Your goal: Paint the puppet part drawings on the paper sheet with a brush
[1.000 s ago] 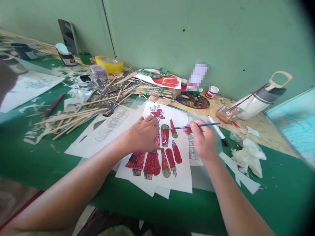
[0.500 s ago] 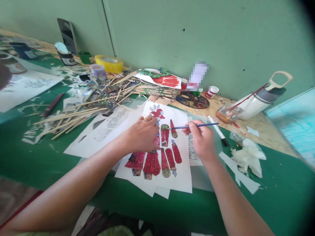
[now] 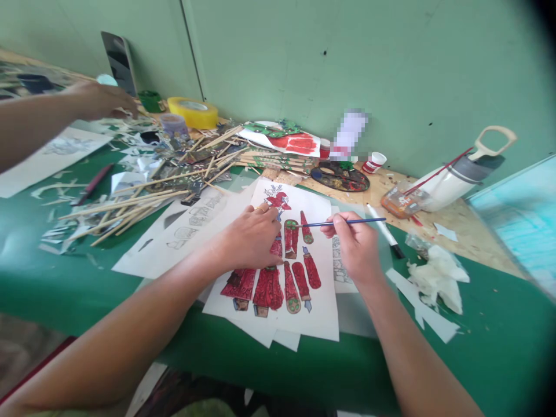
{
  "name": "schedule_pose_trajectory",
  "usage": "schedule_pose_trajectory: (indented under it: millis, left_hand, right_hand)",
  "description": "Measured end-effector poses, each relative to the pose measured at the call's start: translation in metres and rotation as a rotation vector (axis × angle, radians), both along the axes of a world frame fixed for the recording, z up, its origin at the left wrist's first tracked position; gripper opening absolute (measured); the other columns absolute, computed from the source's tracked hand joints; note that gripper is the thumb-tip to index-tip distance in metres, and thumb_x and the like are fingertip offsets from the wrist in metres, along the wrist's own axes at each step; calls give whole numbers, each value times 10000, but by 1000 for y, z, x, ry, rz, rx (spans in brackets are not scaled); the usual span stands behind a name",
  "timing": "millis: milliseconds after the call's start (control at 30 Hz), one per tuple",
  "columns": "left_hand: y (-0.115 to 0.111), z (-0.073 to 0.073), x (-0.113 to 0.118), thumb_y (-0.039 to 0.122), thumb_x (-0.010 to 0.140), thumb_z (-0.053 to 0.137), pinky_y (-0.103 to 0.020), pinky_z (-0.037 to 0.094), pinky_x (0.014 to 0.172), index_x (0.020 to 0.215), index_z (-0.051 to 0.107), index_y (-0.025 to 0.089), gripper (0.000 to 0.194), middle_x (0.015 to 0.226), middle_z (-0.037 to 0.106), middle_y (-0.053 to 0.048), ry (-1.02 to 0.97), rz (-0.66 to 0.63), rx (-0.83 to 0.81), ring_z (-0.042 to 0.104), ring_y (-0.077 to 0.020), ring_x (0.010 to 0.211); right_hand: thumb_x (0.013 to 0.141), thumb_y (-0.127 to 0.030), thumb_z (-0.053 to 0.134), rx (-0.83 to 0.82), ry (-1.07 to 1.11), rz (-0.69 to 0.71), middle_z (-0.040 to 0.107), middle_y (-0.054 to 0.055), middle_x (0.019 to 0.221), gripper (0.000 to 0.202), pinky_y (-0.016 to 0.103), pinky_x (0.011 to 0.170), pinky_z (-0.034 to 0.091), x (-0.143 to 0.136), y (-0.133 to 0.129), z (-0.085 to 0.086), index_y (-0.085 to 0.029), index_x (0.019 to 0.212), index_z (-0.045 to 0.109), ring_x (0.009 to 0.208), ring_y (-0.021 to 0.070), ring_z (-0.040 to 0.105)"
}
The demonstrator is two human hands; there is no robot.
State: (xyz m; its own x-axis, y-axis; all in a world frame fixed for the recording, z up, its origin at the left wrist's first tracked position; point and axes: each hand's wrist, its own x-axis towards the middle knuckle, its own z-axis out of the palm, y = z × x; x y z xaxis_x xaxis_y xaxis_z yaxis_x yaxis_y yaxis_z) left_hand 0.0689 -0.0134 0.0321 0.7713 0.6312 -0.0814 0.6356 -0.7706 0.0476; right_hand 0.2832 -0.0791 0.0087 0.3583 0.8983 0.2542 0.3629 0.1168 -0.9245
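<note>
A white sheet [image 3: 321, 318] with red and green painted figure parts lies in front of me. My left hand [image 3: 254, 234] rests on its upper left part, fingers apart, covering some of the drawing; a ring shows on one finger. My right hand [image 3: 353, 240] pinches a thin blue paintbrush [image 3: 362, 222] over the sheet's right edge. The brush points left, its tip at the green circle atop a red painted piece [image 3: 291, 240]. Other line-drawn sheets [image 3: 152, 255] lie underneath and to the left.
Wooden sticks [image 3: 130, 214] and scraps lie left, near yellow tape [image 3: 193, 112]. A paint palette [image 3: 340, 176], a cup [image 3: 374, 162], a water container [image 3: 402, 201], a marker [image 3: 386, 230] and crumpled tissue [image 3: 438, 275] are right. Another person's hand [image 3: 102, 101] reaches in at upper left.
Another person's arm has come in from the left, over the jars and scraps. My brush tip has shifted very slightly; my left hand stays in place.
</note>
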Motion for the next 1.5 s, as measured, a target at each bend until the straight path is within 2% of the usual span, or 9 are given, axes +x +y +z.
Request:
schedule_pose_trajectory:
  millis: [500,1200,1500]
  left_hand:
    - [-1,5,1,655,850,685,-503,432,1019,1046,705,112,577,1217,616,-195,18,9,-13,558,-368,1164]
    - [0,0,-1,640,824,716,-486,431,986,1022,706,125,552,1214,629,-187,-13,2,2,566,-364,1147]
    - [-1,3,1,652,847,685,-483,435,986,1049,708,114,576,1196,630,-188,28,-1,9,567,-357,1147]
  right_hand:
    - [938,-420,594,23,3,4,730,21,713,254,317,699,582,3,0,-2,-205,824,665,706,190,746]
    - [931,-414,594,28,6,19,721,22,722,240,322,699,588,1,1,-2,-208,826,660,706,189,745]
    - [921,-424,601,19,22,12,729,31,741,246,327,700,586,1,1,-2,-209,817,659,693,185,731]
